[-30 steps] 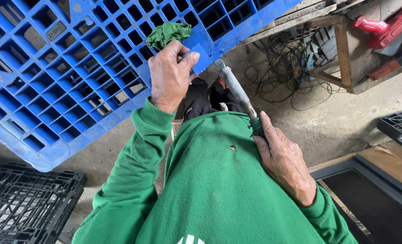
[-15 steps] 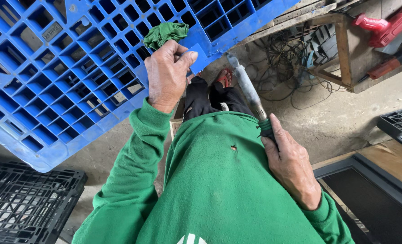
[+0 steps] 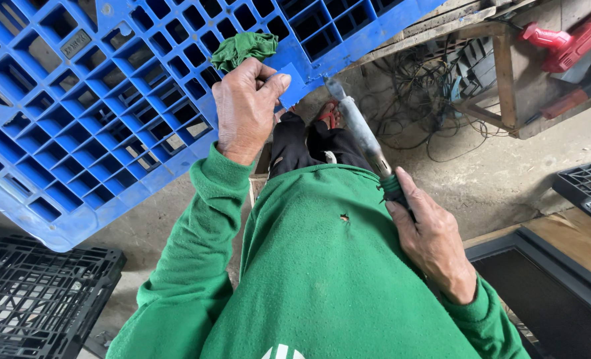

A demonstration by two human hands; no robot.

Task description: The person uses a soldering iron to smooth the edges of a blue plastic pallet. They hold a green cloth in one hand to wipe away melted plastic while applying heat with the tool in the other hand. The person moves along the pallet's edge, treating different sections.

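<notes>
My left hand (image 3: 245, 110) pinched a blue patch (image 3: 290, 85) against the pallet (image 3: 76, 126), under the rag (image 3: 244, 48); my right hand (image 3: 431, 239) gripped the iron (image 3: 362, 143) below the pallet.

- Soft, even daylight; bright all over, no harsh glare.
- Shadows are faint, deepest under the bench (image 3: 508, 73) and inside the black pallet (image 3: 36, 299).
- Blue pallet (image 3: 96, 113) and green sleeve (image 3: 196, 246) look sharp and saturated.
- Wide lens bends straight lines near the edges.
- No motion blur visible.
</notes>
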